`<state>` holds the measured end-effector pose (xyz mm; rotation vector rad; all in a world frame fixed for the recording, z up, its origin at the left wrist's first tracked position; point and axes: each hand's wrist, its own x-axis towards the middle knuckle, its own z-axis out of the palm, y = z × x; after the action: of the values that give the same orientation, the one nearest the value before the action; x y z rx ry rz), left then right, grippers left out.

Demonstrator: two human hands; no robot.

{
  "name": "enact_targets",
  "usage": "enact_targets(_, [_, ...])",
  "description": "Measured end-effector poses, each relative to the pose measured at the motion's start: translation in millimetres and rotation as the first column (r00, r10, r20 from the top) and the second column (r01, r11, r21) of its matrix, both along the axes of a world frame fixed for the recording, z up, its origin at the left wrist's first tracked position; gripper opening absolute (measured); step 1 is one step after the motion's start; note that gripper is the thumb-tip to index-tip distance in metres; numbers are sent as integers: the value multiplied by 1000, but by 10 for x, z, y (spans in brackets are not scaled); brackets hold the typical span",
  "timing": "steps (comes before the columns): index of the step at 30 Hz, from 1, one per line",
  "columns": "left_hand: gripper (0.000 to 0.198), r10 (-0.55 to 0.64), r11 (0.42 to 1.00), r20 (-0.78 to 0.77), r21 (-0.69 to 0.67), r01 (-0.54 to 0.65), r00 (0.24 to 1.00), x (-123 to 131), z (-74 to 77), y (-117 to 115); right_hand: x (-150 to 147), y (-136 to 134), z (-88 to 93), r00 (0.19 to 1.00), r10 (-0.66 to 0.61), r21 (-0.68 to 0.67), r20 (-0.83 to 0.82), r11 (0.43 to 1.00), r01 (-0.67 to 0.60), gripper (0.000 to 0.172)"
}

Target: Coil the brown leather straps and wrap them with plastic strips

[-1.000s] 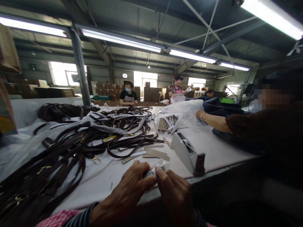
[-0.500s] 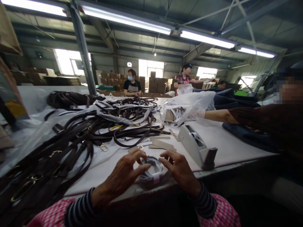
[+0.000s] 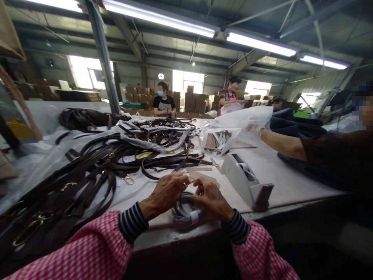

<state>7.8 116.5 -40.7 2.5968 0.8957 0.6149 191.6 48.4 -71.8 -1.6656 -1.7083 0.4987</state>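
Note:
A coil of grey strap (image 3: 183, 218) in clear plastic, with a pale band around it, lies at the table's front edge. My left hand (image 3: 169, 193) is above and left of the coil, fingertips pinched on a small gold-coloured metal clasp (image 3: 190, 180). Opposite it, my right hand (image 3: 209, 197) is bent with its fingers closed at the same spot, its lower fingers over the coil's right side. My fingers cover most of the clasp, and what the right fingertips hold is hidden. Beyond the hands are flat beige strips (image 3: 205, 178).
Dark brown straps (image 3: 96, 159) with metal buckles pile up on the left. A grey tape dispenser (image 3: 244, 181) stands to the right. Behind it, a co-worker's arm (image 3: 282, 144) reaches to a clear plastic bag (image 3: 239, 120) of strips. Dark folded cloth (image 3: 294, 124) lies at right.
Both hands have moved forward and closer together, from spread around the coil to pinched beyond it. The co-worker at right has shifted slightly to the right.

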Motion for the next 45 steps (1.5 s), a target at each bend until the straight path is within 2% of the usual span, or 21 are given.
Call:
enact_targets(2, [18, -131, 991, -15, -2, 131, 991, -45, 39, -1, -18, -9, -35, 998, 8, 14, -64, 1000, -7, 47])
enact_targets(4, [16, -219, 976, -18, -13, 219, 975, -66, 59, 21, -52, -34, -76, 995, 44, 81, -88, 996, -37, 50])
enact_targets(6, [16, -264, 964, -10, -27, 263, 965, -62, 59, 44, -89, -64, -123, 998, 62, 229, -15, 972, -57, 39])
enact_targets(9, [16, -278, 959, 13, -59, 278, 961, -46, 51, 56, -129, -108, -196, 978, -31, 473, 207, 878, -73, 13])
enact_targets(11, [16, -280, 955, 28, -90, 281, 960, -57, 53, 48, -135, -133, -234, 954, -76, 533, 291, 840, -96, 7])
enact_targets(13, [18, -277, 952, 40, -122, 280, 960, -92, 55, 27, -126, -155, -246, 941, -74, 515, 332, 850, -114, 5])
enact_targets(15, [24, -245, 951, 80, -175, 256, 966, -148, 46, -8, -114, -179, -220, 924, -65, 448, 376, 886, -119, 8])
enact_targets(19, [25, -194, 936, 161, -266, 232, 968, -302, -26, -120, -122, -234, -30, 876, -65, 275, 478, 958, -79, 15])
enact_targets(21, [41, -238, 914, 157, -298, 276, 959, -389, -87, -181, -151, -253, 105, 843, -57, 221, 535, 972, -75, 17])
enact_targets(23, [70, -266, 889, 159, -340, 306, 951, -460, -163, -233, -190, -259, 229, 810, -36, 168, 585, 983, -78, 23])
enact_targets(25, [85, -239, 890, 170, -355, 285, 956, -492, -242, -272, -223, -249, 323, 813, 10, 85, 582, 994, -72, 29])
enact_targets(29, [73, -151, 915, 245, -333, 229, 958, -433, -332, -326, -224, -200, 412, 860, 114, -44, 498, 993, -106, 30])
enact_targets(32, [63, -154, 921, 306, -300, 248, 939, -364, -335, -347, -194, -152, 419, 960, 148, -87, 236, 988, -130, 15])
enact_targets(34, [60, -140, 929, 326, -283, 238, 935, -343, -340, -347, -189, -115, 405, 990, 130, -102, 57, 987, -123, 12])
enact_targets(38, [68, -83, 932, 343, -305, 194, 936, -352, -398, -317, -221, -40, 357, 994, 91, -128, -67, 987, -99, 10])
enact_targets(42, [91, -48, 918, 428, -337, 209, 902, -367, -449, -323, -284, 10, 263, 960, 58, -133, -273, 986, -97, 23])
enact_targets(45, [75, -29, 924, 385, -341, 171, 922, -367, -417, -368, -320, 24, 175, 932, 49, -141, -359, 984, -106, 21])
